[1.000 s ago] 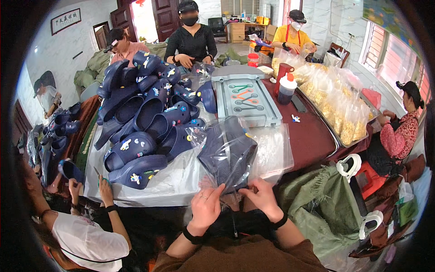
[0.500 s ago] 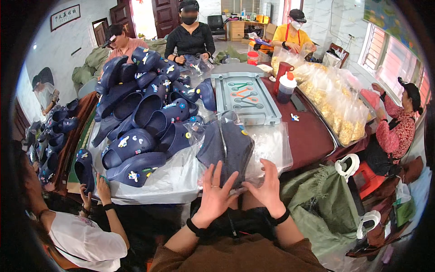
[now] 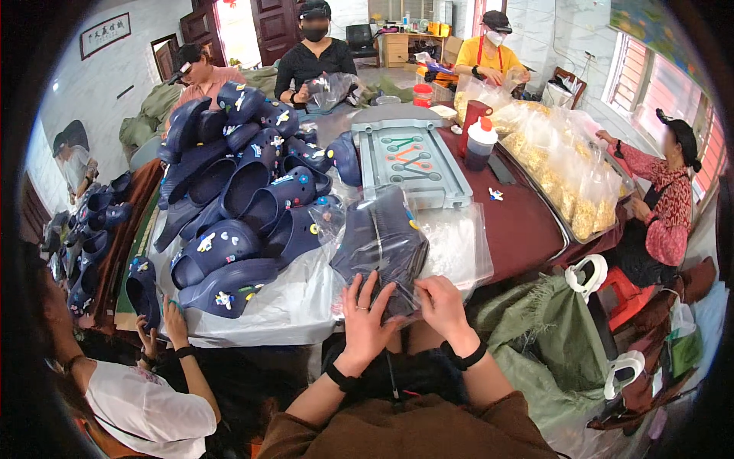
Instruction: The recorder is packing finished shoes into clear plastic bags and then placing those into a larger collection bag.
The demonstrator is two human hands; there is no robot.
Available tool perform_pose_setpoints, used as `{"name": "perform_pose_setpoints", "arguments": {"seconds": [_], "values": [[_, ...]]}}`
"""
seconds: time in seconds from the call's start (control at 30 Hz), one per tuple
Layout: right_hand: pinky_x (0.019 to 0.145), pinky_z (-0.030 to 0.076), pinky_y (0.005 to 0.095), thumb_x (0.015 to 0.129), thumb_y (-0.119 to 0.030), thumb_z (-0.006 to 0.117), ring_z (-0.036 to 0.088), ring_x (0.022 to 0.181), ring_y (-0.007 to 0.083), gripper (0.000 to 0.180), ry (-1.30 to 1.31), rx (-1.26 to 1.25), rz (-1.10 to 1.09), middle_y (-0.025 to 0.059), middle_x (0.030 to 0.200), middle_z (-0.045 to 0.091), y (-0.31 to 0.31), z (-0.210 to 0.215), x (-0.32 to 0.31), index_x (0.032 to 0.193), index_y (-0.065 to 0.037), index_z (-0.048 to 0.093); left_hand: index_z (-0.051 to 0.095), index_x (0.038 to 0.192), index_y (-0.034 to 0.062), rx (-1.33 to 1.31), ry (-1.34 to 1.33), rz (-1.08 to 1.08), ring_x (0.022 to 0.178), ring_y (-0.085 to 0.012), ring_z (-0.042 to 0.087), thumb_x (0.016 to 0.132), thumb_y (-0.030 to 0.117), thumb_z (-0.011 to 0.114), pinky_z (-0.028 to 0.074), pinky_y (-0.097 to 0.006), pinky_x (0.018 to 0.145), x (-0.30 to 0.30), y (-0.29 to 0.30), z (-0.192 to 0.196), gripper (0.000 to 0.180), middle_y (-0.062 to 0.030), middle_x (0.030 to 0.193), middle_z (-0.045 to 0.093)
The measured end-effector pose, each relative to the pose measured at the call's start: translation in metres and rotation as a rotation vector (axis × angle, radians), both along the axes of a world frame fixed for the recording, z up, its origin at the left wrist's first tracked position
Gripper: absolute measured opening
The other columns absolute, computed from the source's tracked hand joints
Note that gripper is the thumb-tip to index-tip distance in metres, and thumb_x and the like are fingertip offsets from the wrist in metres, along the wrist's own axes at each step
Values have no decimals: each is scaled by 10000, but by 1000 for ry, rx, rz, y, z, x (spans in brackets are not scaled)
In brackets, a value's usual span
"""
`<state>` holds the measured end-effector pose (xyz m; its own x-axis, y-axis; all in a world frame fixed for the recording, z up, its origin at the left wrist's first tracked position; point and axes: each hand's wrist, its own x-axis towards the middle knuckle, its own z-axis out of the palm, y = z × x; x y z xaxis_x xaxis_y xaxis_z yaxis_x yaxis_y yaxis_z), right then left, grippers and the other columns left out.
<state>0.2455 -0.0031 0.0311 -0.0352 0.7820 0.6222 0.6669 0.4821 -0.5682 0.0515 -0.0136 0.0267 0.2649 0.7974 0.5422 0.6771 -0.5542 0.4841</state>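
A pair of navy clogs (image 3: 365, 241) lies soles up in a clear plastic bag (image 3: 407, 294) at the table's near edge. My left hand (image 3: 368, 320) rests with outstretched fingers on the near end of this bag. Beside it, my right hand (image 3: 445, 312) has its fingertips closed together on the bag's near right edge. More clear bags (image 3: 465, 249) lie flat under and to the right of the pair. Left of the bagged pair rises a heap of loose navy clogs (image 3: 260, 195) with colourful charms.
Behind the bag stands a grey plastic case (image 3: 413, 172). A bottle of dark liquid (image 3: 480, 144) and a tray of filled bags (image 3: 558, 164) are farther right. Green sacking (image 3: 535, 344) hangs near my right arm. At left, a co-worker's hands (image 3: 164, 325) hold a clog; other people sit around.
Both hands have come down onto the bag. My right hand's spread fingers have closed on its edge, and my left palm has turned downward.
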Motion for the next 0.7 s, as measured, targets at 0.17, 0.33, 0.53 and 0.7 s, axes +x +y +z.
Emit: {"name": "perform_pose_setpoints", "arguments": {"seconds": [0.17, 0.33, 0.53, 0.7], "values": [[781, 513, 456, 869, -1, 649, 625, 899, 380, 172, -25, -56, 65, 160, 896, 661, -3, -1, -4, 1038, -1, 682, 583, 1373, 99, 6, -30, 31, 1442, -461, 310, 684, 174, 871, 284, -590, 1160, 2, 0, 0, 751, -164, 1548, 420], [875, 501, 441, 900, -73, 632, 604, 1007, 394, 298, 76, -116, 85, 209, 1068, 630, -11, -5, -12, 1174, 42, 655, 453, 1454, 37, -13, -119, -50, 1451, -479, 279, 733, 117, 826, 276, -559, 1163, -4, 0, -1, 816, -249, 1595, 281], [1056, 419, 465, 899, -292, 699, 489, 1249, 432, 681, 185, -246, 103, 270, 1340, 482, -35, 10, -16, 1417, 81, 461, 215, 1571, 39, -160, -309, 18, 1504, -435, 187, 734, 108, 817, 241, -517, 1198, -21, -23, -1, 1033, -255, 1644, 123], [1130, 361, 510, 712, -505, 862, 399, 1357, 505, 1210, -99, -179, 21, 321, 1467, 364, -44, 31, -24, 1566, 31, 192, 22, 1619, 20, -679, -936, -439, 1552, -352, 124, 846, 131, 732, 202, -466, 1219, -33, -21, -26, 1055, -244, 1670, 48]]}}
